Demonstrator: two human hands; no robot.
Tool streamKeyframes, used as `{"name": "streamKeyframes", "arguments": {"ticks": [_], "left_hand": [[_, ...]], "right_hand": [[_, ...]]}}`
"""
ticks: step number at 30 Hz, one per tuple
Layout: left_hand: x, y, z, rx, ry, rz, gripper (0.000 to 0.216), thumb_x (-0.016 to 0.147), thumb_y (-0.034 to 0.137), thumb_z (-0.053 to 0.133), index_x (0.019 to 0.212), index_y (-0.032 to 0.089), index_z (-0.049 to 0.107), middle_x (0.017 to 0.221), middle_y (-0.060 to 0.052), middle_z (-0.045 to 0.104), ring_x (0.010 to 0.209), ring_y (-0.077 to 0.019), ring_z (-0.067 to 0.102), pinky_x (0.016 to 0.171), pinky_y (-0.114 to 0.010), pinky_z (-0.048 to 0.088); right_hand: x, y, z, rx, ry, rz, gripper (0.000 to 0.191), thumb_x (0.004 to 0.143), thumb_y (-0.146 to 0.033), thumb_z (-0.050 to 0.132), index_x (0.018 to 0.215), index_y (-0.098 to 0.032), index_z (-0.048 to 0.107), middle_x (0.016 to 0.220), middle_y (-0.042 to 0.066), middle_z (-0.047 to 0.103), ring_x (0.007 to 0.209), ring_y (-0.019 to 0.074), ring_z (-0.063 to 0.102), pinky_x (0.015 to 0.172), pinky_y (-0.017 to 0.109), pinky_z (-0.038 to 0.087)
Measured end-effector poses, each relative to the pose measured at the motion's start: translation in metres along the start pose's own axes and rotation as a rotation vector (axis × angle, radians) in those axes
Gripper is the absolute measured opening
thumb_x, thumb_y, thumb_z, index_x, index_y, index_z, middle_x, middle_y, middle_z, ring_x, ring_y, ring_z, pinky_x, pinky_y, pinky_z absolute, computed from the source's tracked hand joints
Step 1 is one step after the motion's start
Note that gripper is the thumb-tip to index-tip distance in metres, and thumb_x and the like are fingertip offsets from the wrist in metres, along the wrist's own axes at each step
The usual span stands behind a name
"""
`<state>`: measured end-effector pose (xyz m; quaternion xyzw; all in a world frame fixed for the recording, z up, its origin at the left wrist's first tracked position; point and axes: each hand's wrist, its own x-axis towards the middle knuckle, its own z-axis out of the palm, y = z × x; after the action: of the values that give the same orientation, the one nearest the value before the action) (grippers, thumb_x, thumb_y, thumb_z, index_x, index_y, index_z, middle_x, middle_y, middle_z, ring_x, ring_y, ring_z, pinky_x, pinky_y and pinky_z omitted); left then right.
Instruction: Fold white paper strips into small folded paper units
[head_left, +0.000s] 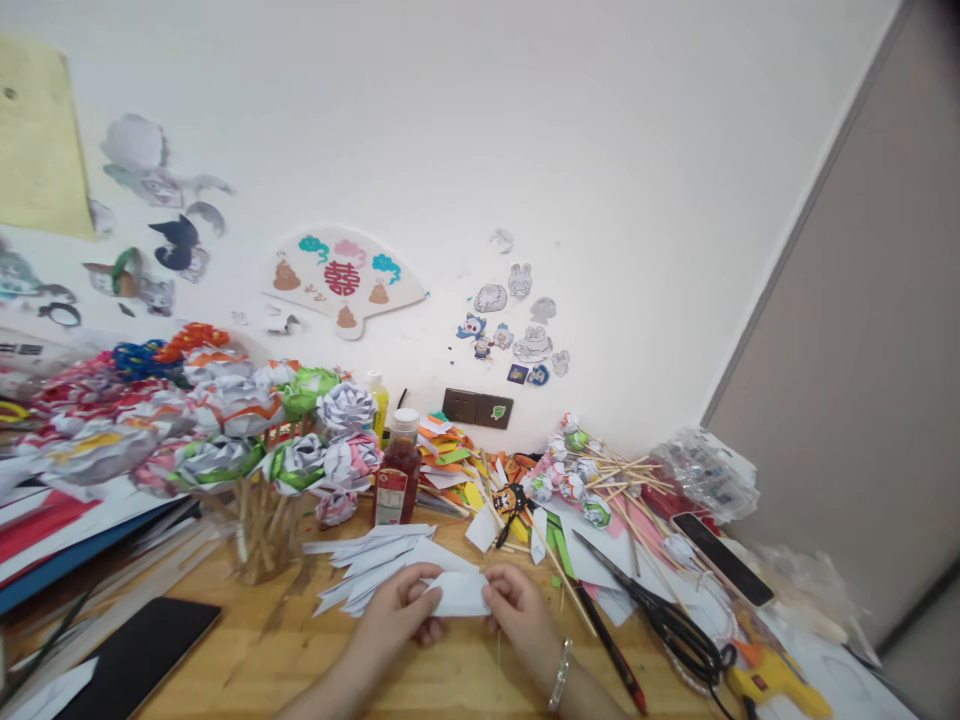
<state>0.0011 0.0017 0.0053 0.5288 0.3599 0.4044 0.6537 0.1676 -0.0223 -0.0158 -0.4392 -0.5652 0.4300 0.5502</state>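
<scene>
Both hands hold one small white folded paper piece (459, 592) low over the wooden table (247, 640). My left hand (401, 608) pinches its left edge with closed fingers. My right hand (519, 608), with a bracelet at the wrist, pinches its right edge. Just behind the hands lies a fan of several white paper strips (375, 560). A red bottle with a white cap (396, 472) stands behind those strips.
A bunch of paper flowers on sticks (247, 440) stands at the left. Black scissors (667, 620), a red pen (615, 650) and a yellow glue gun (772, 680) lie at the right. Loose sticks and paper buds (592, 480) are piled behind. A dark tablet (139, 655) lies front left, a phone (720, 555) right.
</scene>
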Motion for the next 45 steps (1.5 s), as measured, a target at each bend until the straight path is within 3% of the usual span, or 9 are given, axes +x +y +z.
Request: {"name": "streamKeyframes", "arguments": {"ticks": [12,19,25,34,38,42,45], "left_hand": [[0.001,0.001,-0.004,-0.024,-0.045,-0.015,0.029,0.064,0.034,0.055,0.085,0.015,0.051,0.049,0.002,0.061,0.042,-0.0118,0.055,0.041,-0.019,0.039],[-0.003,0.008,0.000,-0.099,-0.068,-0.046,0.026,0.060,0.036,0.059,0.075,0.015,0.054,0.049,0.001,0.060,0.042,-0.0119,0.055,0.044,-0.020,0.040],[-0.006,0.011,0.003,-0.012,-0.050,-0.043,0.027,0.062,0.041,0.056,0.068,0.015,0.055,0.049,0.001,0.059,0.045,-0.0124,0.055,0.046,-0.021,0.041],[-0.003,0.005,0.002,0.296,0.016,0.187,0.023,0.062,0.037,0.057,0.061,0.014,0.060,0.058,0.000,0.058,0.058,-0.0134,0.051,0.053,-0.020,0.039],[-0.004,0.004,0.004,0.214,0.031,0.107,0.023,0.059,0.036,0.060,0.069,0.015,0.058,0.059,0.001,0.058,0.055,-0.0130,0.052,0.049,-0.020,0.041],[-0.006,0.001,0.008,0.141,-0.091,-0.046,0.030,0.057,0.042,0.059,0.071,0.016,0.054,0.046,0.003,0.055,0.039,-0.0127,0.052,0.041,-0.022,0.041],[-0.006,0.000,0.009,0.119,-0.087,-0.042,0.033,0.055,0.044,0.059,0.070,0.015,0.051,0.041,0.004,0.055,0.035,-0.0125,0.052,0.039,-0.022,0.040]], "right_hand": [[0.001,-0.006,-0.002,0.088,0.037,-0.031,0.012,0.067,-0.025,0.056,0.076,-0.018,0.053,0.057,-0.003,0.053,0.043,0.0084,0.046,0.039,0.018,0.034],[-0.002,-0.013,-0.002,0.118,0.030,-0.028,0.006,0.066,-0.025,0.055,0.069,-0.019,0.054,0.060,-0.002,0.052,0.050,0.0109,0.048,0.044,0.020,0.037],[-0.003,-0.016,-0.003,0.052,0.028,-0.051,0.005,0.067,-0.024,0.054,0.068,-0.020,0.055,0.060,-0.002,0.052,0.055,0.0135,0.049,0.050,0.023,0.038],[0.000,-0.008,-0.003,-0.060,-0.037,-0.088,0.014,0.070,-0.029,0.052,0.063,-0.017,0.053,0.057,-0.003,0.047,0.055,0.0119,0.044,0.051,0.022,0.033],[-0.001,-0.006,-0.001,-0.087,0.016,-0.075,0.017,0.070,-0.032,0.052,0.063,-0.017,0.051,0.054,-0.004,0.044,0.050,0.0103,0.041,0.046,0.020,0.032],[-0.002,-0.009,0.001,-0.054,0.058,-0.012,0.020,0.072,-0.036,0.049,0.064,-0.018,0.048,0.052,-0.005,0.040,0.042,0.0082,0.038,0.035,0.017,0.029],[-0.001,-0.008,0.001,-0.019,0.059,0.004,0.021,0.071,-0.038,0.050,0.066,-0.018,0.049,0.052,-0.005,0.041,0.039,0.0073,0.038,0.032,0.016,0.028]]}}
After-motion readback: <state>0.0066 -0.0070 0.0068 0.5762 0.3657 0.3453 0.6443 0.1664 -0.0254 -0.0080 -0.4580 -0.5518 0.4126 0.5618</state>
